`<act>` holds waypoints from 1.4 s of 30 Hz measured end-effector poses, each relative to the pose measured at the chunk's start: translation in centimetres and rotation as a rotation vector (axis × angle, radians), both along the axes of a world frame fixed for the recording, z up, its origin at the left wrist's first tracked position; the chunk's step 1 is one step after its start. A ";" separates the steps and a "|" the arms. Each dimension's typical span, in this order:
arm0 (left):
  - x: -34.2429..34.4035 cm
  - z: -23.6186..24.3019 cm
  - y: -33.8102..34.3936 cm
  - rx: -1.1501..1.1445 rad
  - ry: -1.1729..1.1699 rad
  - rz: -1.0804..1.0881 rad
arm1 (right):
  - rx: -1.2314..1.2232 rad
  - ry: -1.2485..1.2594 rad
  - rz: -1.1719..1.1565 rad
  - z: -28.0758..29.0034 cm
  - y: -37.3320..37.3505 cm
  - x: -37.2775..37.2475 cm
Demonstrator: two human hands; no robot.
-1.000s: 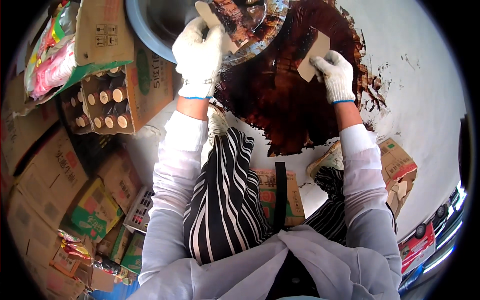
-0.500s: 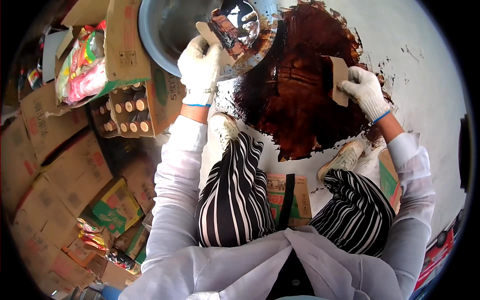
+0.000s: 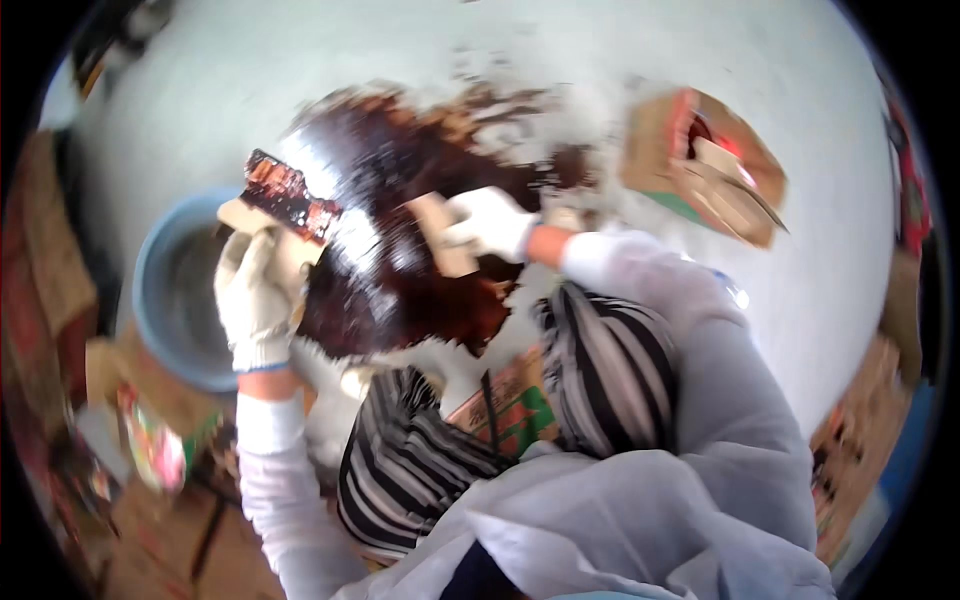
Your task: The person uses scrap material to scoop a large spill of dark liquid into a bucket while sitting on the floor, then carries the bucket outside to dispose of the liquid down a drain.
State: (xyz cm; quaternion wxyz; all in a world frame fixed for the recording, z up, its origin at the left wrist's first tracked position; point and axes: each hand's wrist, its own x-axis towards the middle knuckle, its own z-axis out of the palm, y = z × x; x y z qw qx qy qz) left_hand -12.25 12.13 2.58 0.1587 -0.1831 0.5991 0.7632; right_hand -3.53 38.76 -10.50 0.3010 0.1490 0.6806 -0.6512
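A dark brown, glossy spill (image 3: 395, 170) is spread over the pale floor in front of me. My left hand (image 3: 252, 295), in a white knit glove, grips a cardboard piece (image 3: 290, 250) at the spill's left edge; its far end is soaked with the brown liquid. In my right hand (image 3: 497, 224), also gloved, is a second cardboard piece (image 3: 437, 238), its tan face showing, held at the spill near the middle. Blur hides whether that piece touches the floor. Close beside my left hand stands a blue basin (image 3: 150, 265).
An open carton (image 3: 650, 150) with cardboard flaps stands on the floor to the right. Below the basin sits a box of colourful packets (image 3: 160, 450), with more cartons (image 3: 160, 525) around it. A printed carton (image 3: 525, 400) lies between my striped trouser legs.
The view has swung to the right, bringing the open carton into sight. My left hand's cardboard has moved from over the basin to the spill's left edge. Both hands keep their pieces.
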 end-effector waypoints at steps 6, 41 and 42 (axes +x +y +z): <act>0.2 2.2 20.7 -0.200 0.249 -0.476 | -0.004 0.190 -0.060 -0.5 1.0 0.5; 10.8 1.7 -18.1 -1.032 -0.050 0.640 | -0.244 -0.152 -0.337 -2.0 3.2 1.2; 11.2 1.1 -18.4 -0.965 -0.105 0.579 | -0.243 -0.165 -0.325 -2.3 2.7 1.5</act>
